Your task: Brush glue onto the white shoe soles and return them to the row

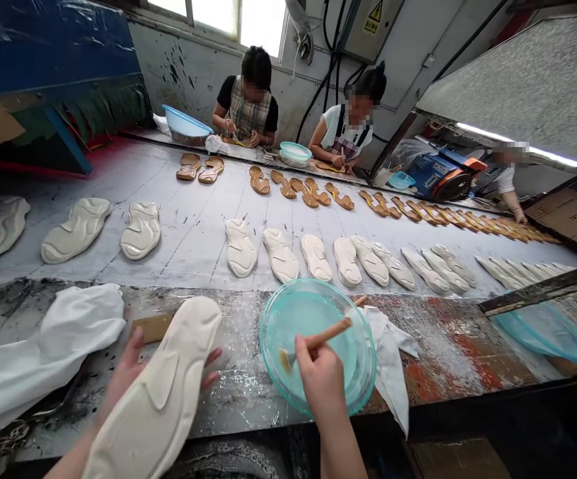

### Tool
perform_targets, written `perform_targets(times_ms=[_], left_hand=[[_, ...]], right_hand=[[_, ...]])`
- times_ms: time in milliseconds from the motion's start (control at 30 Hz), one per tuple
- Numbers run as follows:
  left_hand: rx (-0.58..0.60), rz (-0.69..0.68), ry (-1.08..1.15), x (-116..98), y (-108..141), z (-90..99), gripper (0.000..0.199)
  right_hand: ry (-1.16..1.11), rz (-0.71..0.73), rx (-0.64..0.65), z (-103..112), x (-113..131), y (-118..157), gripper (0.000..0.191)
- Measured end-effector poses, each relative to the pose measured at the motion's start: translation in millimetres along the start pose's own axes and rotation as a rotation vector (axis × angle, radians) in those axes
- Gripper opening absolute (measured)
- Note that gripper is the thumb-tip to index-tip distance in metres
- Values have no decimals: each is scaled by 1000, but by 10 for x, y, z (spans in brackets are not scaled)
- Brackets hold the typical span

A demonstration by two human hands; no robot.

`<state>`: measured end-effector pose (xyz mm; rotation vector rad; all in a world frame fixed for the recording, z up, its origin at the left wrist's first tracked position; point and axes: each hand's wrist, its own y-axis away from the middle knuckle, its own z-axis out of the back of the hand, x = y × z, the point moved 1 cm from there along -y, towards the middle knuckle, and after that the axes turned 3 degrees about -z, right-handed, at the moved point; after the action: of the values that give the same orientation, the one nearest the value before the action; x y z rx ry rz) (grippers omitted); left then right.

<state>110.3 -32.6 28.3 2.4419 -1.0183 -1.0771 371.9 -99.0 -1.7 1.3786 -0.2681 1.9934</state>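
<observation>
A large cream sole [153, 406] lies tilted across my left hand [131, 362], whose thumb and fingertips show at its two edges. My right hand [322, 376] pinches the wooden handle of a brush [329, 334]. The brush's pale bristles are over the left part of a round teal bowl [268, 352], which holds clear liquid. Behind the bowl, a row of cream soles [317, 258] lies on the white belt [193, 233]. Another wooden handle [361, 301] sticks out at the bowl's right rim.
White cloths lie at the left [43, 352] and right of the bowl [390, 359]. Brown soles [259, 180] line the belt's far side. Two people work across it; another person reaches in at the far right. A metal hood [518, 86] overhangs the right.
</observation>
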Motion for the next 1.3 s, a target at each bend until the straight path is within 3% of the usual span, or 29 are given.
perform_targets(times_ms=[133, 300, 400, 467, 533, 633, 767, 867, 1033, 1200, 1300], left_hand=[[-86, 130, 100, 94, -89, 106, 41], [-16, 40, 145, 65, -229, -66, 37], [39, 69, 171, 11, -230, -263, 38], [74, 86, 195, -29, -193, -401, 42], [126, 97, 215, -53, -145, -524, 44], [228, 100, 254, -49, -74, -655, 43], [298, 90, 292, -32, 4, -747, 42], [309, 81, 313, -74, 53, -776, 45], [242, 96, 174, -153, 114, -711, 50], [137, 48, 114, -190, 129, -673, 30], [13, -1, 117, -217, 115, -724, 35]], right_hand=[[-120, -18, -13, 85, -12, 44, 42], [-405, 83, 74, 23, 108, 138, 42], [-536, 251, 160, -135, 261, 399, 37], [-556, 422, 219, -273, 385, 618, 23], [-558, 616, 161, -394, 524, 795, 9], [-540, 832, 44, -500, 721, 897, 26], [-416, 1003, 86, -490, 810, 844, 29], [-397, 1019, 33, -384, 745, 797, 25], [-230, 1065, 126, -107, 902, 644, 22], [-217, 1133, -35, 50, 1240, 476, 25], [-274, 973, -130, -23, 1153, 548, 18]])
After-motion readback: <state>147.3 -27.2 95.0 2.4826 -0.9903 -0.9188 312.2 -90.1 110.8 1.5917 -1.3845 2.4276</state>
